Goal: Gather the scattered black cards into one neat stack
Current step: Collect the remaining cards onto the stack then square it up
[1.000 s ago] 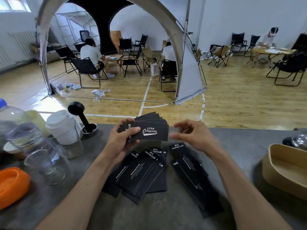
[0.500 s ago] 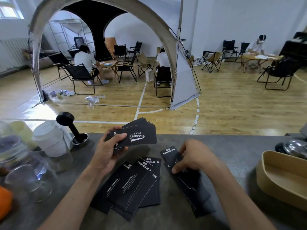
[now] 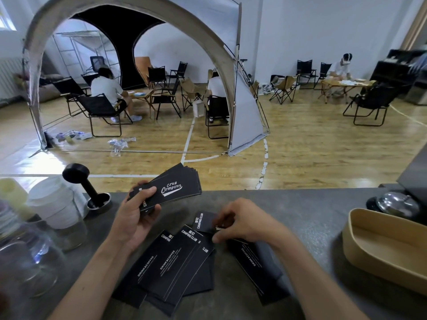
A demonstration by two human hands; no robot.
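Left hand (image 3: 136, 215): grips fanned stack of black printed paper cards (image 3: 172, 189), raised over the grey counter (image 3: 300, 211).
Right hand (image 3: 240, 224): pinches one black loose card (image 3: 203, 221) off the spread.
Loose cards (image 3: 175, 262): overlapping on the counter.
Risk: fanned stack may slip; pinch could drag neighbouring cards.

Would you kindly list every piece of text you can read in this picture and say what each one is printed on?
"CLUB Camping": top card of the stack gripped in the left hand.
"CAMPING CLUB": card pinched by the right hand.
"CAMPING CLUB" and "DRINK&COFFEE": left pile on the counter.
"DRINK&COFFEE": right pile.
The cards' fine print is too small to read.
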